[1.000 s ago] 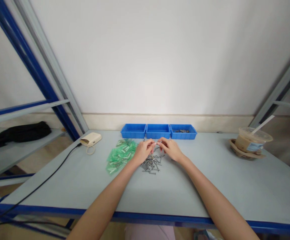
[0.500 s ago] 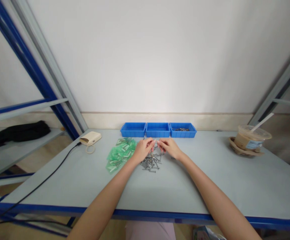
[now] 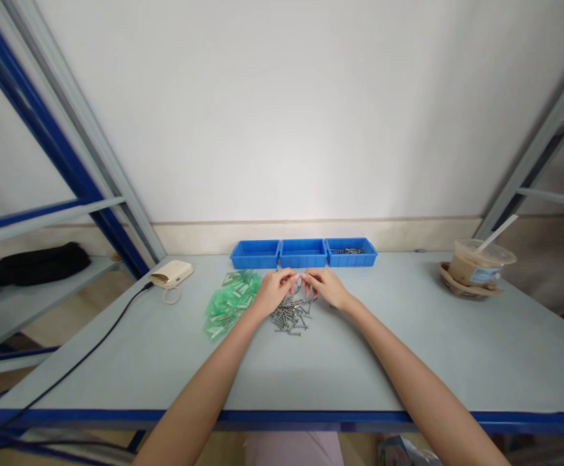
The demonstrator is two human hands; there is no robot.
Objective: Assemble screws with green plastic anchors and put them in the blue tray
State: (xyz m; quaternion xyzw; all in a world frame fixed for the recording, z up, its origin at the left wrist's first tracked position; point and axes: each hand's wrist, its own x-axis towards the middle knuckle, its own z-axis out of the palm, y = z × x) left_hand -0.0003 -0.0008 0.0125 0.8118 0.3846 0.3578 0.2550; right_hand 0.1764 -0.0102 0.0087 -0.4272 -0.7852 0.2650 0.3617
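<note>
Above a loose pile of metal screws (image 3: 289,318), my left hand (image 3: 276,289) and my right hand (image 3: 325,287) meet at their fingertips. Both are closed in a pinch around something small and pale that I cannot make out. Left of my left hand lies a heap of green see-through plastic bags (image 3: 230,304) with screws and pale pieces inside. Behind my hands stand three blue bins in a row. The left bin (image 3: 255,264) and middle bin (image 3: 303,262) show bare floors, while the right bin (image 3: 352,261) holds small metal parts.
A cream-coloured device (image 3: 172,273) with a loop strap and a black cable (image 3: 82,349) sits at the left. On the right, a lidded drink cup (image 3: 478,264) with a straw stands in a cardboard holder (image 3: 449,278). Metal frame posts rise on both sides of the table (image 3: 311,382).
My fingertips have come closer together above the screws. The camera view has shifted slightly; bins, bags and pile have otherwise stayed in place.
</note>
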